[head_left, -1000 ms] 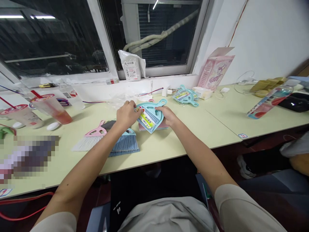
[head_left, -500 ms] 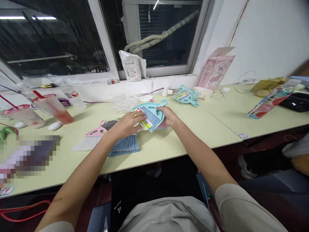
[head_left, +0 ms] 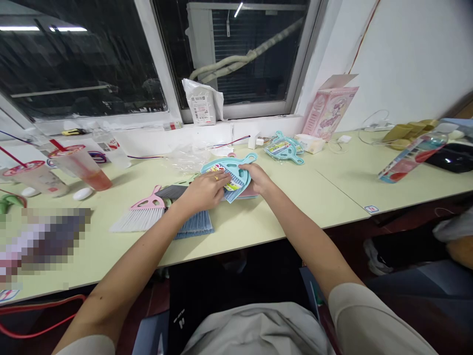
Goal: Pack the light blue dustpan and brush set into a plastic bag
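Note:
A turquoise dustpan with a small brush nested in it is raised at a tilt above the table. My right hand grips its right side near the handle, thumb on the front. Across the printed label card lies my left hand, fingers stretched out flat; its thumb is partly hidden. Something pink shows beneath the dustpan. Left of it are a pink-handled brush with white bristles, a grey-bristled brush and a blue-bristled brush, partly behind my left forearm.
Wrapped turquoise dustpan sets lie at the back, near a tissue pack and a pink box. Clear plastic wrap sits by the wall. Drink cups stand left; a bottle is at right. Another person's leg shows lower right.
My left hand has slid right and up over the label card, its fingers now flatter across it. My right hand keeps its grip, and the dustpan has hardly moved.

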The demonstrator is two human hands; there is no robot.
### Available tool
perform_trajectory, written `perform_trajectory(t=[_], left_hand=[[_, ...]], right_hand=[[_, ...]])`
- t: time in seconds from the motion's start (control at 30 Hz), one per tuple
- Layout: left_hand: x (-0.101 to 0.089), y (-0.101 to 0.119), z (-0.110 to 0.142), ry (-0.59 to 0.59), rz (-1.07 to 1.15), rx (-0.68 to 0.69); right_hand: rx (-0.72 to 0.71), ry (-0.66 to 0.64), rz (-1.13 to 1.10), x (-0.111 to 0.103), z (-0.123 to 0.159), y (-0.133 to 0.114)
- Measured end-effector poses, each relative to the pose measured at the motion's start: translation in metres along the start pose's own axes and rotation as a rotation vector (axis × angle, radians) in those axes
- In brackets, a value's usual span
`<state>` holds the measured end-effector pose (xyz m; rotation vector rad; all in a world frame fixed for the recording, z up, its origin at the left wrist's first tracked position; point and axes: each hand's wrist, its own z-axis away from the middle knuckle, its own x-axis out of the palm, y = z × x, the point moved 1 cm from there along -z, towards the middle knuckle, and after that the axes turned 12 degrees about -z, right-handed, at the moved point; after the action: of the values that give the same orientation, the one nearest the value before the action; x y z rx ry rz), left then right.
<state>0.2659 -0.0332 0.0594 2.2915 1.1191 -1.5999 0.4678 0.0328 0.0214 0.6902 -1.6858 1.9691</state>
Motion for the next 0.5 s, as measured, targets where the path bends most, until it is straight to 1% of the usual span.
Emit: perform_trajectory(t=[0.07,0.13,0.2,0.27,0.3,0.33,0.4,0.43,0.5], left_hand=[[-0.001,0.003,0.002,-0.053,-0.011,-0.003],[-0.005,0.003,0.006,-0.077,0.003,-0.002],[-0.009,-0.002,0.009,-0.056,0.046,-0.016],[-0.012,-0.017,0.011,0.019,0.105,-0.094],[-0.012,-0.029,0.012,0.071,0.127,-0.166],[-0.012,-0.044,0.013,0.128,0.138,-0.266],[-0.008,-0.083,0.014,0.208,0.103,-0.503],[-0.004,-0.106,0.015,0.215,0.08,-0.615],[0.006,-0.152,0.015,0.182,0.062,-0.802]], right_hand=[[-0.004,0.002,-0.006,0.0,-0.001,0.0],[0.003,0.008,-0.015,0.0,-0.002,0.0],[0.007,0.011,-0.017,-0.001,-0.002,-0.001],[0.002,0.022,-0.01,-0.002,-0.002,-0.004],[0.001,0.03,-0.01,-0.003,-0.002,-0.006],[0.001,0.042,-0.016,-0.004,-0.002,-0.007],[0.008,0.065,-0.049,-0.007,-0.004,-0.011],[0.009,0.071,-0.071,-0.009,-0.005,-0.012],[0.002,0.078,-0.102,-0.011,-0.008,-0.014]])
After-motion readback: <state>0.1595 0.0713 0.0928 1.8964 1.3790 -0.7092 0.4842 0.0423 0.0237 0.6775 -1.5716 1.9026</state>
